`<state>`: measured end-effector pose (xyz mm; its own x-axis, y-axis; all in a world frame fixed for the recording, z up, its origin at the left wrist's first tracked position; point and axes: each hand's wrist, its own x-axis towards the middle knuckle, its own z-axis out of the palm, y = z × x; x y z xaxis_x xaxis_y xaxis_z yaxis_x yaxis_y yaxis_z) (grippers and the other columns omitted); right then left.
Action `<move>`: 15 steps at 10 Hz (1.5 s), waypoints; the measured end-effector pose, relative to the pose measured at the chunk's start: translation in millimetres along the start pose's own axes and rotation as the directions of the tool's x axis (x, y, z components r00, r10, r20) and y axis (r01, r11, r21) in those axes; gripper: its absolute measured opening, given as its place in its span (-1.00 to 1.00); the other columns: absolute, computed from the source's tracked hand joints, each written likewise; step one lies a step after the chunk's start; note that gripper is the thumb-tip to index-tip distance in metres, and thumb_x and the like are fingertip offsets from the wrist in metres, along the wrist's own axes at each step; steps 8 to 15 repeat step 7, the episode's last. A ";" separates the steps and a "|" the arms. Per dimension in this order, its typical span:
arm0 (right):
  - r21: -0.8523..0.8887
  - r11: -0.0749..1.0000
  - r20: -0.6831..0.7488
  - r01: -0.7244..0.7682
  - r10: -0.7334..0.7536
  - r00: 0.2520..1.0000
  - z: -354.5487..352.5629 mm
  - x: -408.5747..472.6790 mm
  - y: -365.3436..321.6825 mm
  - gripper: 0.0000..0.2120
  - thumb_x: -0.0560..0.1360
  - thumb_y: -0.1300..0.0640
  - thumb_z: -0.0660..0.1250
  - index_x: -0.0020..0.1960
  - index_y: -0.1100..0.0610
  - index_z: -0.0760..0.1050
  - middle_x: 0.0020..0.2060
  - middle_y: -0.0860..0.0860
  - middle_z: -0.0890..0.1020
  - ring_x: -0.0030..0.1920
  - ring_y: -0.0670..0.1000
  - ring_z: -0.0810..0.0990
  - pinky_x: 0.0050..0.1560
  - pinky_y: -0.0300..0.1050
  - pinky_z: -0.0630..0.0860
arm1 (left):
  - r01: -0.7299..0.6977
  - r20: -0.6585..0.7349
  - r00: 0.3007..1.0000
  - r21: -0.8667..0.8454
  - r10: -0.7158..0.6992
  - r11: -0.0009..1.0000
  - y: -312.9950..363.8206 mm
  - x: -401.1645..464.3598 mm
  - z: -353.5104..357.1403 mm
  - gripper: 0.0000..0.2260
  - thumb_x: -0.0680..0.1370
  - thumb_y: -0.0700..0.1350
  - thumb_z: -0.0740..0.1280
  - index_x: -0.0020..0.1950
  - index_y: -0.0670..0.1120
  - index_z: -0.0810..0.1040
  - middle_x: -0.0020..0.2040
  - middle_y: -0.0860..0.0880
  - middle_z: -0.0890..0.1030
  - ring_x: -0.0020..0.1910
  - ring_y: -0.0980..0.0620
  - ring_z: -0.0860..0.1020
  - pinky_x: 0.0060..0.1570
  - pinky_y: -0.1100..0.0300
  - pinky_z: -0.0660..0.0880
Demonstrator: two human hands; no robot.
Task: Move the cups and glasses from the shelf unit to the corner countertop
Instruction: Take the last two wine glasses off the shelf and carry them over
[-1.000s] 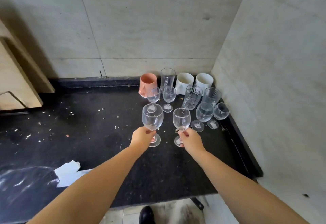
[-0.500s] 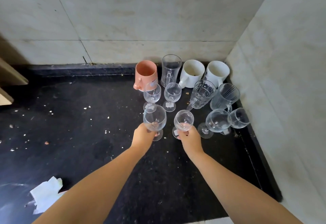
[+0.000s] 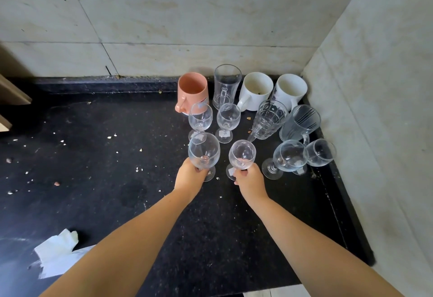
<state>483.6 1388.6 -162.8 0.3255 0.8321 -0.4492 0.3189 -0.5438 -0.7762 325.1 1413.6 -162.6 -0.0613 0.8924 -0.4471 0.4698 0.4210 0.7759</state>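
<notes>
The person is setting two wine glasses down at the front of the cluster already gathered in the corner of the black tabletop [image 3: 117, 203], so this looks like the placing step of one more trip from the shelf unit, which is not in view. The left hand [image 3: 190, 175] is gripping the stem of the larger wine glass [image 3: 204, 150], fingers curled round it just under the bowl; its foot is sitting at or just above the surface, and contact cannot be told for sure. The right hand [image 3: 250, 180] is pinching the stem of the smaller wine glass [image 3: 242, 154] in the same way, its foot low beside the fingers. Both arms are reaching forward nearly straight and roughly parallel, the hands near each other but apart. Behind them are standing two small stemmed glasses, a pink mug [image 3: 192, 89], a tall glass mug [image 3: 226, 83], two white mugs [image 3: 274, 89], two cut-glass pieces and two more stemmed glasses to the right. The next move probably calls for settling both feet flat, then letting go gently and drawing the hands back without knocking the neighbours just behind.
</notes>
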 end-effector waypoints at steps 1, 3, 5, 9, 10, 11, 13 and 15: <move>-0.010 1.000 -0.007 0.011 -0.011 1.000 1.0 0.4 0.2 -0.77 0.54 0.26 0.25 0.16 0.30 0.50 0.13 0.19 0.50 0.03 0.13 0.59 0.04 0.06 0.63 | -0.001 -0.010 1.000 0.010 0.001 1.000 0.0 0.3 0.2 -0.98 0.52 -0.07 0.28 -0.06 0.03 0.47 -0.28 0.12 0.51 -0.33 0.13 0.48 -0.41 0.31 0.37; 0.003 1.000 -0.017 -0.002 0.002 1.000 1.7 1.4 0.4 -0.79 0.54 0.25 0.26 0.15 0.28 0.50 0.13 0.17 0.50 0.03 0.12 0.60 0.07 0.06 0.62 | 0.013 -0.005 1.000 0.028 -0.013 1.000 1.9 0.7 -0.1 -0.96 0.53 -0.08 0.27 -0.04 0.00 0.48 -0.29 0.12 0.51 -0.35 0.13 0.48 -0.43 0.32 0.36; -0.005 1.000 -0.013 -0.001 0.001 1.000 2.4 2.5 0.3 -0.77 0.55 0.26 0.25 0.17 0.31 0.49 0.14 0.19 0.50 0.01 0.09 0.59 0.08 0.04 0.62 | 0.024 -0.011 1.000 0.020 -0.024 1.000 2.3 0.5 0.6 -0.95 0.53 -0.08 0.27 -0.04 -0.02 0.48 -0.29 0.10 0.51 -0.34 0.12 0.49 -0.42 0.29 0.39; 0.013 0.999 -0.003 0.030 -0.030 1.000 1.6 0.8 0.4 -0.74 0.53 0.28 0.27 0.20 0.29 0.47 0.15 0.19 0.48 0.03 0.11 0.60 0.05 0.05 0.63 | 0.002 -0.019 1.000 0.015 -0.002 1.000 2.7 -0.3 -0.3 -0.90 0.52 -0.11 0.26 -0.01 -0.07 0.52 -0.20 0.02 0.56 -0.30 0.09 0.51 -0.37 0.25 0.42; 0.013 0.999 -0.003 0.030 -0.030 1.000 1.6 0.8 0.4 -0.74 0.53 0.28 0.27 0.20 0.29 0.47 0.15 0.19 0.48 0.03 0.11 0.60 0.05 0.05 0.63 | 0.002 -0.019 1.000 0.015 -0.002 1.000 2.7 -0.3 -0.3 -0.90 0.52 -0.11 0.26 -0.01 -0.07 0.52 -0.20 0.02 0.56 -0.30 0.09 0.51 -0.37 0.25 0.42; 0.013 0.999 -0.003 0.030 -0.030 1.000 1.6 0.8 0.4 -0.74 0.53 0.28 0.27 0.20 0.29 0.47 0.15 0.19 0.48 0.03 0.11 0.60 0.05 0.05 0.63 | 0.002 -0.019 1.000 0.015 -0.002 1.000 2.7 -0.3 -0.3 -0.90 0.52 -0.11 0.26 -0.01 -0.07 0.52 -0.20 0.02 0.56 -0.30 0.09 0.51 -0.37 0.25 0.42; 0.013 0.999 -0.003 0.030 -0.030 1.000 1.6 0.8 0.4 -0.74 0.53 0.28 0.27 0.20 0.29 0.47 0.15 0.19 0.48 0.03 0.11 0.60 0.05 0.05 0.63 | 0.002 -0.019 1.000 0.015 -0.002 1.000 2.7 -0.3 -0.3 -0.90 0.52 -0.11 0.26 -0.01 -0.07 0.52 -0.20 0.02 0.56 -0.30 0.09 0.51 -0.37 0.25 0.42; 0.013 0.999 -0.003 0.030 -0.030 1.000 1.6 0.8 0.4 -0.74 0.53 0.28 0.27 0.20 0.29 0.47 0.15 0.19 0.48 0.03 0.11 0.60 0.05 0.05 0.63 | 0.002 -0.019 1.000 0.015 -0.002 1.000 2.7 -0.3 -0.3 -0.90 0.52 -0.11 0.26 -0.01 -0.07 0.52 -0.20 0.02 0.56 -0.30 0.09 0.51 -0.37 0.25 0.42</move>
